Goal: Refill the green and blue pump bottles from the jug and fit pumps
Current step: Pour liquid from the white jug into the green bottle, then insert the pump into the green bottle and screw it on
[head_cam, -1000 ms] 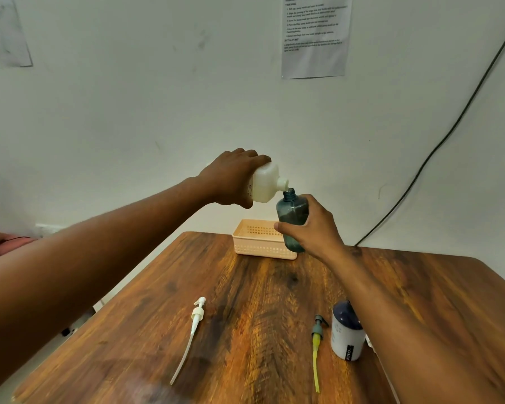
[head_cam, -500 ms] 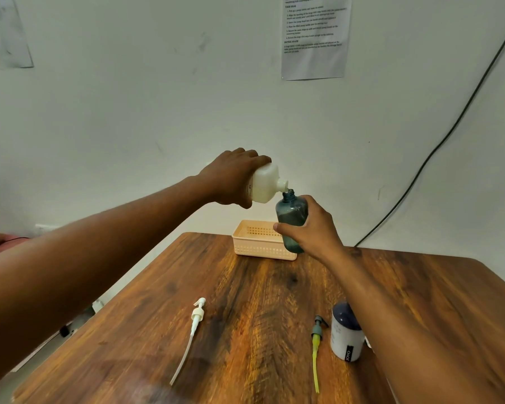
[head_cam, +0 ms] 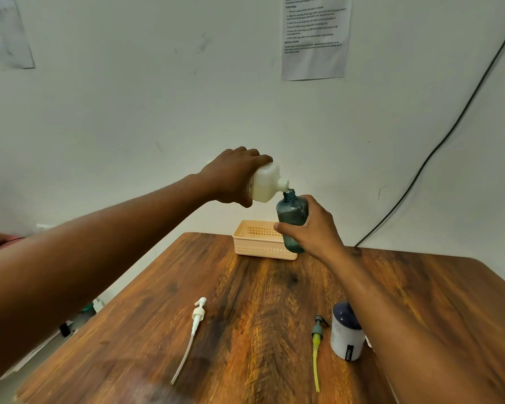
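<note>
Pour, frame centre | left hand (head_cam: 233,177) grasps tilted jug (head_cam: 264,185) | right hand (head_cam: 311,228) grasps green bottle (head_cam: 291,212) | advise: spout over neck, slow tilt.

White wall (head_cam: 129,112), printed sheet (head_cam: 315,36) taped up, black cable (head_cam: 438,144), wooden table (head_cam: 268,310)

The white container (head_cam: 347,335) with the dark top, standing on the desk (head_cam: 260,316), carries "JOYO" on a black strip. The printed sheet (head_cam: 315,36) on the wall shows the headings "TASK GOAL" and "INITIAL STATE"; its smaller lines blur.
</note>
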